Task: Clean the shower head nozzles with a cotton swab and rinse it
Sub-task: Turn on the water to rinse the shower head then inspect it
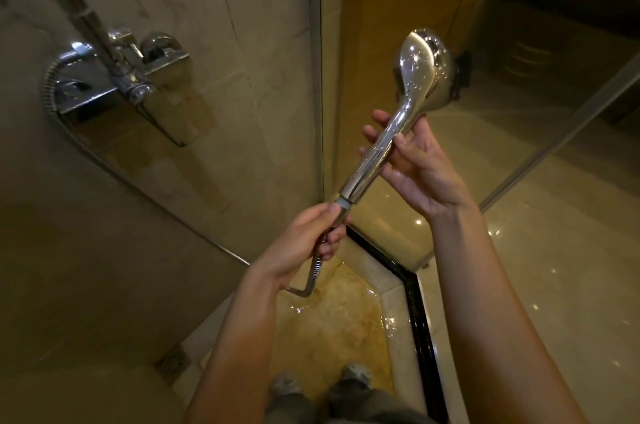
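Observation:
A chrome shower head (417, 70) with water drops on its back is held up in front of me, its nozzle face turned away and hidden. My right hand (419, 167) supports the handle (377, 153) from the right, fingers curled loosely behind it. My left hand (311, 240) grips the metal hose (313, 276) right below the handle's joint. No cotton swab shows in either hand.
The chrome mixer tap (128, 77) is on the tiled wall at the left, with the hose looping down from it. A glass partition (318, 77) stands just behind the shower head. The shower floor (332, 323) is wet, with a drain (173, 359) at lower left.

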